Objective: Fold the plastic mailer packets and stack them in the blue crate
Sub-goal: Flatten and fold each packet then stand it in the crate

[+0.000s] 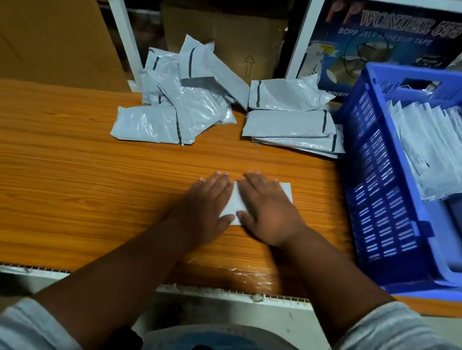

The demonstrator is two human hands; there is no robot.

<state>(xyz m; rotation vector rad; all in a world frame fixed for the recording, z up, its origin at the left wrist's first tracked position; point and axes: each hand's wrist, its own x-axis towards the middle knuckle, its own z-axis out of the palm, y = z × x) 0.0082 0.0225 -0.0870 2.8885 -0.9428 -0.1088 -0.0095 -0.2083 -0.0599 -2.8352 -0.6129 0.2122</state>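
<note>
A white mailer packet [236,203] lies flat on the wooden table, mostly covered by both palms. My left hand [207,201] presses its left part with straight fingers. My right hand [267,207] presses its right part, fingers spread flat. Only a strip between the hands and the far right corner [286,188] of the packet show. The blue crate [375,173] stands at the right and holds a row of folded white packets [436,153]. Two loose piles of grey packets lie further back, the left pile [180,106] and the right pile [290,117].
The wooden table [57,177] runs left to right, its front edge near my body. Behind the piles stand a white shelf frame [302,34], a cardboard box [224,37] and a tape carton [397,34]. A large brown cardboard sheet [38,8] leans at the back left.
</note>
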